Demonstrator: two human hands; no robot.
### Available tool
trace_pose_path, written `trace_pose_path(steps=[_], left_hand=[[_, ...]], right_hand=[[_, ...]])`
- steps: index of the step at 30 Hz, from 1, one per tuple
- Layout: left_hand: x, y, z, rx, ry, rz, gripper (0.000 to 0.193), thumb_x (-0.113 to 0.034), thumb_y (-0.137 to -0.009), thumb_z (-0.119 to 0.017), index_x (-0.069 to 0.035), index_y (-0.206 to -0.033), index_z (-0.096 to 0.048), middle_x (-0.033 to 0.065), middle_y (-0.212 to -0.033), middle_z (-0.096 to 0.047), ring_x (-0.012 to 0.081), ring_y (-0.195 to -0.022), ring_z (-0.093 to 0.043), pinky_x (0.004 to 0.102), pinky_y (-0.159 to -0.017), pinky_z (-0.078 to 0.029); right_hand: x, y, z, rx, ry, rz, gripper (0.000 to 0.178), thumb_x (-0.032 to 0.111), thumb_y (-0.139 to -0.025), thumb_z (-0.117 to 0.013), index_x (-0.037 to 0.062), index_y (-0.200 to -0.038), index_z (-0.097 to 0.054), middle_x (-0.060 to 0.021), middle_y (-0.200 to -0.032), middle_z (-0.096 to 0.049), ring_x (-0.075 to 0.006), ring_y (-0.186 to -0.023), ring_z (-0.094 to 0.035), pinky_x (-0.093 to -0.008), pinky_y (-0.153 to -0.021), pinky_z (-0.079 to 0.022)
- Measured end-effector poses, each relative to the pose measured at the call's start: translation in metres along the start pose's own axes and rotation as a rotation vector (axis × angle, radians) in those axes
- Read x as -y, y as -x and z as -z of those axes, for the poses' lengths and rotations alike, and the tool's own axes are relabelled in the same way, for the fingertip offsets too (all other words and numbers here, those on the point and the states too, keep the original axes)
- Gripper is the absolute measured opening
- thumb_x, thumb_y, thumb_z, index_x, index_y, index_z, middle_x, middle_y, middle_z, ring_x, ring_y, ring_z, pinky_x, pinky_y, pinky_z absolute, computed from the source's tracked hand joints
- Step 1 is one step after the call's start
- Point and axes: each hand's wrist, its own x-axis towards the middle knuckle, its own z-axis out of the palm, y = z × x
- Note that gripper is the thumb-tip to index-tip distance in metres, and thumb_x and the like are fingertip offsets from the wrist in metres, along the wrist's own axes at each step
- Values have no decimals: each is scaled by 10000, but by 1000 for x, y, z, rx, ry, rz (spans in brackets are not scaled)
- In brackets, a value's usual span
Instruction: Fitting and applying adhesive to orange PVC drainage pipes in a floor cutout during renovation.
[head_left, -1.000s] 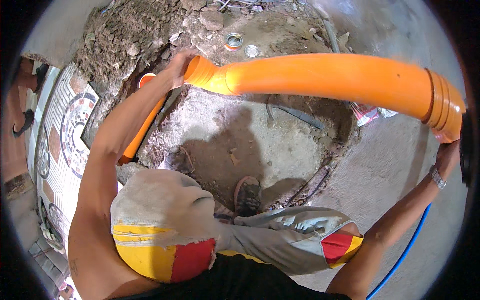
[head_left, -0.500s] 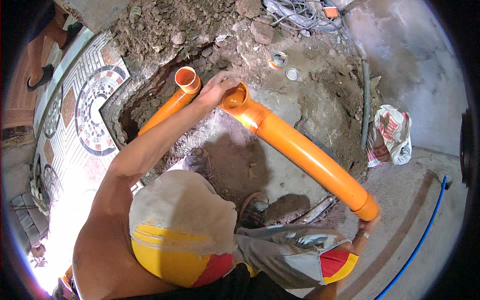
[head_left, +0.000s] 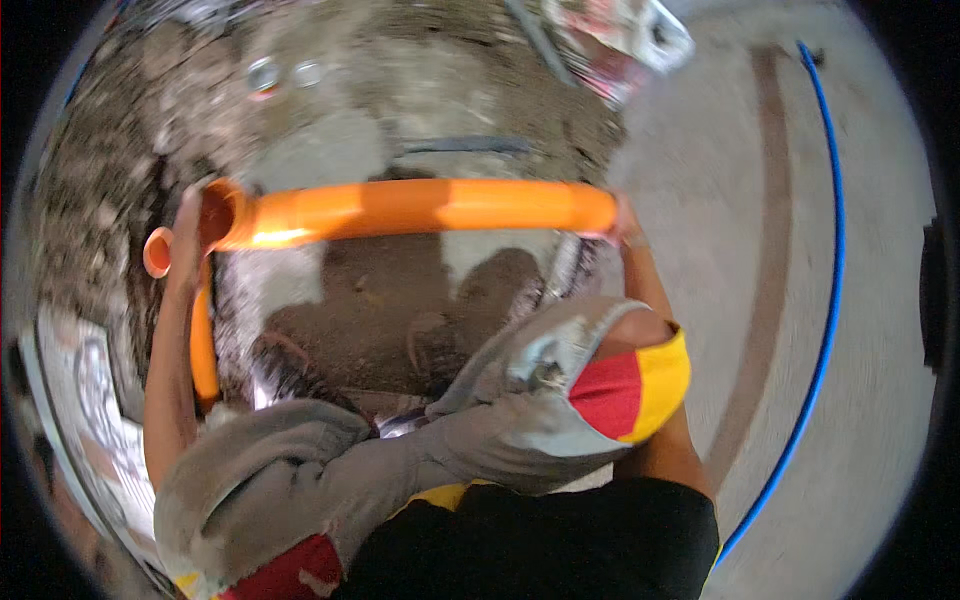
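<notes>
A long, thick orange drain pipe [head_left: 400,207] lies almost level across the view, above the ground in front of my knees. My left hand [head_left: 187,238] is closed on the rim of the wide socket fitting at its left end. At the opposite end, my right hand [head_left: 624,220] grips the pipe's tip, its fingers partly hidden and blurred. A thinner orange pipe [head_left: 204,345] runs below and beside my left forearm, and its open upturned end shows just left of that hand.
Broken concrete and loose soil [head_left: 90,190] surround the work. Two small round tins [head_left: 264,75] stand beyond the pipe. A white and red sack [head_left: 620,45] lies at the far right. A blue hose [head_left: 838,220] curves over the concrete floor. Patterned tiles [head_left: 95,390] lie at left.
My view has swung to the right and blurred. The thick pipe, slanted before, now appears level. Both hands remain on its ends.
</notes>
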Motion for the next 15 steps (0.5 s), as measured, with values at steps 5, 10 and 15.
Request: trace_pose_path(steps=[5,10,15], left_hand=[[27,-26,-13,44,-243,-374,549,-469,-1116,-334,-38,-1374,-556,51,-1239,-622,181,-1171,-573,342,-1071,-420],[42,-38,-15,-32,-239,-373,539,-438,-1125,-320,-22,-1338,-588,78,-1266,-622,197,-1179,-570,360,-1070,-415],[58,-50,-8,8,-160,-287,613,-488,-1115,-310,19,-1368,-545,105,-1369,-575,209,-1278,-524,352,-1131,-375]], right_hand=[[12,14,-31,-259,256,-65,609,567,-938,-499,91,-1305,-600,-158,-1201,-700,-354,-1040,-702,-654,-857,-547],[37,-9,-27,-139,1106,234,846,732,-860,-581,72,-1390,-554,-225,-1137,-716,-401,-1077,-687,-504,-953,-529],[20,45,-208,344,1508,882,937,583,-755,-804,77,-1468,-469,-226,-1280,-632,-434,-1132,-627,-495,-991,-497]])
